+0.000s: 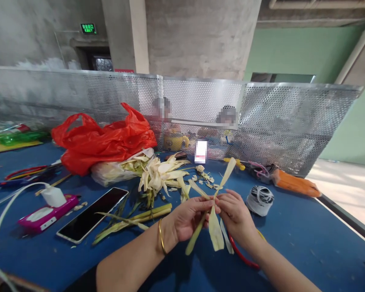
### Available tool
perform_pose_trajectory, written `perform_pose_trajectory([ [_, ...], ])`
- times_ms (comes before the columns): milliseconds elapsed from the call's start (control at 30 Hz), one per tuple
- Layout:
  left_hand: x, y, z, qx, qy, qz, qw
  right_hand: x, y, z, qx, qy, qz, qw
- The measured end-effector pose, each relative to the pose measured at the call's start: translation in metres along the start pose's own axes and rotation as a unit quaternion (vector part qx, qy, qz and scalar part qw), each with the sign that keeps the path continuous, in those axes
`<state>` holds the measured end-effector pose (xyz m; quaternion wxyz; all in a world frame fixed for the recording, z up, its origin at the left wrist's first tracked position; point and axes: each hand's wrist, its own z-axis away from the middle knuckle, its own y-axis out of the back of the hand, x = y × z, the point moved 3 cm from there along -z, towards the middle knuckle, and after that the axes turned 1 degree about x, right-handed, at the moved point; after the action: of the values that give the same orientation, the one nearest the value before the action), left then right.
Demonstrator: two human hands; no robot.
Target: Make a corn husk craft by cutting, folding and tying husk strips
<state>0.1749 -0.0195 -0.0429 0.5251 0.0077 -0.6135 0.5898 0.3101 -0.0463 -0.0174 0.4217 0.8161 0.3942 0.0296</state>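
Observation:
Between my two hands is a small bundle of pale green corn husk strips (215, 232), with strips sticking out above and below the fingers. My left hand (190, 217), with a gold bangle on the wrist, pinches the bundle where the strips cross. Close against it, my right hand (233, 213) has its fingertips closed on the same crossing point; the fingers partly hide it. A red cord (243, 257) lies under my right wrist. Just beyond my hands sits a pile of dried husks (162, 172), with green stalks (153, 213) left of my left hand.
A black phone (93, 215) and a magenta power strip (48, 213) with a white plug lie left. Behind them slumps a red plastic bag (103, 136). A ball of string (260, 200) and an orange packet (296, 183) are right. A perforated metal screen (292, 125) borders the blue table; people sit behind.

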Motion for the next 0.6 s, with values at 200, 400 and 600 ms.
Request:
perform_pose_trajectory([
  [200, 0.002, -0.004, -0.001, 0.052, -0.046, -0.016, 0.997, 0.008, -0.003, 0.001, -0.039, -0.057, -0.036, 0.997],
  [400, 0.011, -0.003, 0.002, 0.123, -0.065, -0.068, 0.988, 0.030, 0.015, 0.000, 0.051, -0.282, -0.225, 0.931],
  [600, 0.009, -0.001, -0.001, 0.109, -0.107, -0.137, 0.979, 0.025, 0.023, -0.004, -0.065, -0.377, -0.320, 0.867],
])
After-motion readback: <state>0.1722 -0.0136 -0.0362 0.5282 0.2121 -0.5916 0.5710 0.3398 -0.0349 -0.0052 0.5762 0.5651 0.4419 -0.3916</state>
